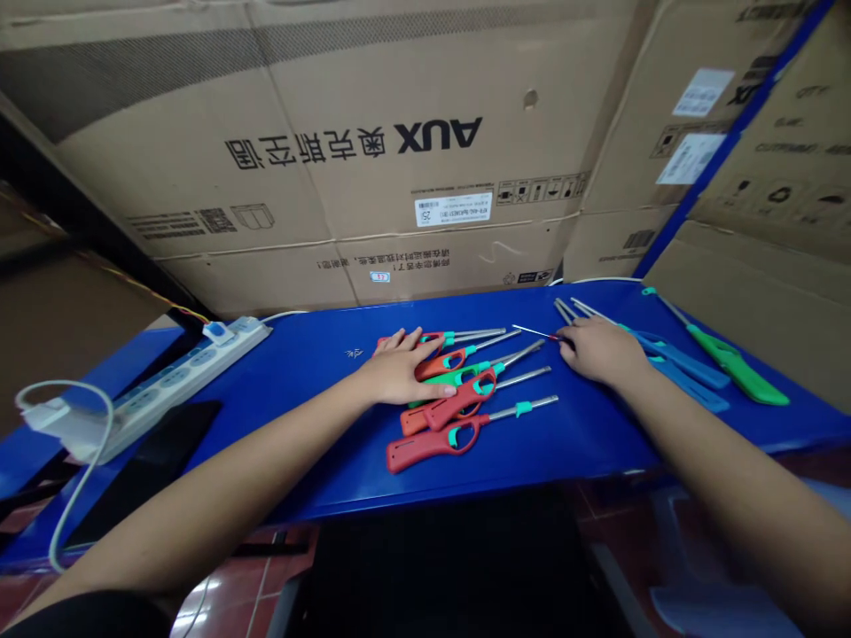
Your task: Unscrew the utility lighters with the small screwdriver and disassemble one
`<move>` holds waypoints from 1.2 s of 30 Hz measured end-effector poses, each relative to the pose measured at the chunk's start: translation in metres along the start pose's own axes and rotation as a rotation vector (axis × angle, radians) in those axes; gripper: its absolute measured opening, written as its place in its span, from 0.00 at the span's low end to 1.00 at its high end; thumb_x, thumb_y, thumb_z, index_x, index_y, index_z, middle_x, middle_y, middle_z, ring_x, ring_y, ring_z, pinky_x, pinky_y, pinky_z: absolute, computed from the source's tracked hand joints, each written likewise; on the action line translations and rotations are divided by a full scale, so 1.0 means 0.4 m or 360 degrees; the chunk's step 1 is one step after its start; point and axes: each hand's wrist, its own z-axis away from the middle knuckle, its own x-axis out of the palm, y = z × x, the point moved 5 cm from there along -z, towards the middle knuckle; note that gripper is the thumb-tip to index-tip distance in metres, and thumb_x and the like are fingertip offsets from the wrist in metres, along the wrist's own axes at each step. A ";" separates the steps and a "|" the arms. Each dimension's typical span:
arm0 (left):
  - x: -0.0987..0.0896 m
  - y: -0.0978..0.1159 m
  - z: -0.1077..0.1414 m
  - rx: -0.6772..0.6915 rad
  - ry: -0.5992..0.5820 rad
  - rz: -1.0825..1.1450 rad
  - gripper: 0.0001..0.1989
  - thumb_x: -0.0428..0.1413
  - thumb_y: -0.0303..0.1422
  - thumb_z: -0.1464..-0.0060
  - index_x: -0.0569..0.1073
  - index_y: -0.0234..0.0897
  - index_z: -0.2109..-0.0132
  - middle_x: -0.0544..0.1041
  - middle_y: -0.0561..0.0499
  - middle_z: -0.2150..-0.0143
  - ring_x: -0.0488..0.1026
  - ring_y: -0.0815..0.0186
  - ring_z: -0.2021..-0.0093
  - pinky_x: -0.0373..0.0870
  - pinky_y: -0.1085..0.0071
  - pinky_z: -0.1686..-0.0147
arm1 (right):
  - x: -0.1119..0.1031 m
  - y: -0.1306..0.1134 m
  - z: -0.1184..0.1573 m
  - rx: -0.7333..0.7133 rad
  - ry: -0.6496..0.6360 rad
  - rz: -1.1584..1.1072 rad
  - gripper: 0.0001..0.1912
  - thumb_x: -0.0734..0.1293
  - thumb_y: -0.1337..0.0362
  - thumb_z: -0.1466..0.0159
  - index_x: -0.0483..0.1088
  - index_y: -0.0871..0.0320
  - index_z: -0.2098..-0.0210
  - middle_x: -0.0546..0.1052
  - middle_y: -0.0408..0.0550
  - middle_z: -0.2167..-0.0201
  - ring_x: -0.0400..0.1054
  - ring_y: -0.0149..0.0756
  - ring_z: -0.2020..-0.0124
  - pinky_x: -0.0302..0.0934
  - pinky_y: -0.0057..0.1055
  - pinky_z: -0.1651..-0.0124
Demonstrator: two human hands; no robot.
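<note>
My left hand [402, 368] lies with its fingers spread over a pile of long-nosed gas lighters. A red lighter [432, 443] is nearest the table's front edge, with another red lighter [458, 400] and an orange lighter [416, 421] behind it. Green handles show partly under the hand. To the right, my right hand [602, 350] is closed around a thin screwdriver [535, 332], its slim metal shaft pointing left and some red showing at the fingers. Blue lighters [688, 359] lie partly hidden behind that hand and wrist. Farther right rests a green lighter [731, 365].
A blue table [319, 354] carries everything. Cardboard sheets [319, 97] stand along the back and right side. At the left lie a white power strip [192, 372] with a cable and a black flat object [152, 461]. Tiny metal bits [354, 353] lie left of the lighters.
</note>
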 end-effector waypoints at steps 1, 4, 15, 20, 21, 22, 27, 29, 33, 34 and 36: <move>0.008 0.015 0.004 -0.0011 0.0013 0.0008 0.54 0.47 0.72 0.58 0.45 0.58 0.27 0.38 0.45 0.24 0.34 0.34 0.26 0.40 0.34 0.34 | -0.001 0.007 -0.005 0.0033 0.0019 -0.0021 0.19 0.59 0.60 0.34 0.78 0.59 0.52 0.79 0.58 0.54 0.71 0.49 0.52 0.64 0.39 0.53; 0.026 0.056 0.009 -0.0036 0.0054 0.0037 0.53 0.48 0.71 0.57 0.46 0.59 0.27 0.38 0.46 0.24 0.34 0.35 0.26 0.40 0.35 0.33 | -0.016 0.045 0.001 0.0201 0.0124 -0.0096 0.19 0.60 0.58 0.35 0.79 0.59 0.57 0.80 0.57 0.57 0.74 0.47 0.57 0.65 0.38 0.58; 0.029 0.147 0.076 0.0090 0.0244 0.0133 0.49 0.45 0.70 0.52 0.50 0.57 0.28 0.34 0.50 0.23 0.29 0.35 0.26 0.35 0.34 0.32 | -0.020 0.288 0.419 0.1090 0.0708 -0.0272 0.25 0.52 0.46 0.33 0.72 0.45 0.48 0.76 0.56 0.61 0.70 0.62 0.47 0.67 0.55 0.54; 0.091 0.234 0.186 0.0540 0.0069 0.0094 0.51 0.54 0.69 0.58 0.51 0.63 0.29 0.34 0.49 0.23 0.29 0.28 0.28 0.36 0.26 0.36 | 0.063 0.333 0.491 0.1185 0.0506 -0.0366 0.28 0.51 0.41 0.35 0.68 0.38 0.43 0.75 0.60 0.60 0.69 0.67 0.46 0.64 0.59 0.58; 0.104 0.242 0.191 0.0550 0.0046 0.0065 0.48 0.55 0.67 0.55 0.54 0.62 0.30 0.36 0.47 0.23 0.29 0.28 0.28 0.36 0.26 0.37 | 0.071 0.340 0.485 0.1215 0.0468 -0.0375 0.29 0.51 0.41 0.35 0.69 0.39 0.43 0.75 0.61 0.59 0.69 0.67 0.47 0.64 0.59 0.58; 0.114 0.245 0.190 0.0540 0.0037 0.0042 0.44 0.55 0.63 0.52 0.56 0.61 0.30 0.38 0.46 0.23 0.30 0.28 0.27 0.36 0.26 0.37 | 0.076 0.346 0.477 0.1255 0.0440 -0.0381 0.29 0.51 0.41 0.36 0.70 0.40 0.44 0.76 0.63 0.58 0.70 0.67 0.48 0.64 0.58 0.58; 0.123 0.250 0.132 0.0613 0.0020 0.0038 0.45 0.58 0.62 0.53 0.58 0.58 0.31 0.41 0.42 0.24 0.34 0.29 0.27 0.41 0.28 0.36 | 0.054 0.346 0.423 0.1334 0.0396 -0.0386 0.32 0.53 0.42 0.37 0.75 0.49 0.48 0.76 0.70 0.54 0.69 0.72 0.48 0.65 0.59 0.59; 0.115 0.253 0.101 0.0603 0.0087 0.0062 0.42 0.52 0.65 0.51 0.61 0.58 0.32 0.44 0.43 0.24 0.35 0.30 0.27 0.40 0.30 0.35 | 0.034 0.318 0.410 0.1375 0.0458 -0.0369 0.34 0.51 0.43 0.36 0.74 0.57 0.47 0.75 0.73 0.54 0.69 0.73 0.48 0.65 0.59 0.58; 0.109 0.280 0.041 0.0538 0.0212 0.0087 0.38 0.45 0.65 0.45 0.64 0.56 0.34 0.48 0.44 0.25 0.38 0.33 0.27 0.40 0.33 0.34 | -0.009 0.166 0.339 0.0714 0.0654 -0.0414 0.27 0.53 0.51 0.32 0.75 0.57 0.48 0.77 0.64 0.54 0.71 0.59 0.48 0.63 0.48 0.44; 0.109 0.288 0.028 0.0523 0.0222 0.0093 0.38 0.45 0.65 0.45 0.64 0.56 0.33 0.48 0.43 0.25 0.38 0.33 0.27 0.40 0.34 0.34 | -0.017 0.116 0.317 0.0459 0.0682 -0.0425 0.25 0.54 0.54 0.32 0.75 0.57 0.49 0.77 0.62 0.54 0.71 0.55 0.48 0.62 0.46 0.41; 0.102 0.299 0.005 0.0486 0.0240 0.0131 0.39 0.45 0.64 0.45 0.59 0.55 0.31 0.48 0.43 0.25 0.39 0.33 0.27 0.41 0.35 0.33 | -0.027 0.025 0.273 0.0031 0.0643 -0.0422 0.22 0.56 0.58 0.32 0.75 0.57 0.48 0.77 0.57 0.51 0.70 0.49 0.49 0.62 0.44 0.41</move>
